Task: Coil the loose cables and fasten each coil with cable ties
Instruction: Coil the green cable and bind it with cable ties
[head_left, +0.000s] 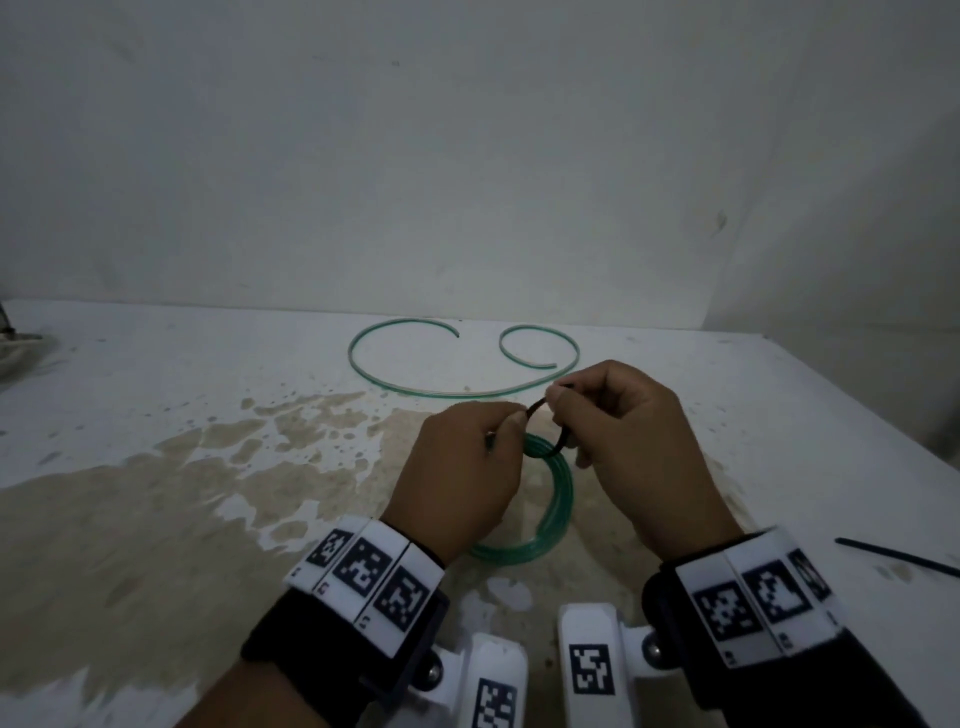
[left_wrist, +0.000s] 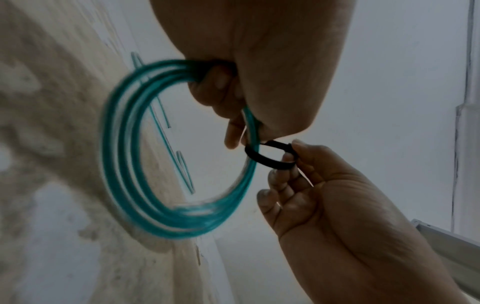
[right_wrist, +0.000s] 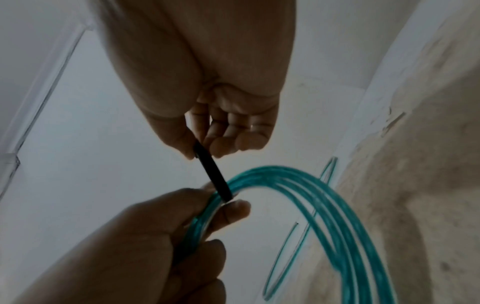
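Observation:
A green cable coil (head_left: 558, 499) of several turns hangs just above the table. My left hand (head_left: 511, 421) grips its top with curled fingers. Around the coil's strands runs a loose loop of black cable tie (head_left: 545, 423), which my right hand (head_left: 558, 402) pinches between thumb and fingers. In the left wrist view the left hand (left_wrist: 246, 133) holds the coil (left_wrist: 124, 164), and the right hand (left_wrist: 293, 152) holds the tie loop (left_wrist: 270, 159). In the right wrist view the right hand (right_wrist: 201, 152) pinches the tie (right_wrist: 211, 174) next to the left hand (right_wrist: 221, 199) and coil (right_wrist: 337, 216).
A loose green cable (head_left: 415, 387) lies in open curves at the back of the white table (head_left: 156, 364), close to the wall. A spare black cable tie (head_left: 893, 557) lies at the right. A brown stained patch (head_left: 182, 493) spreads over the tabletop.

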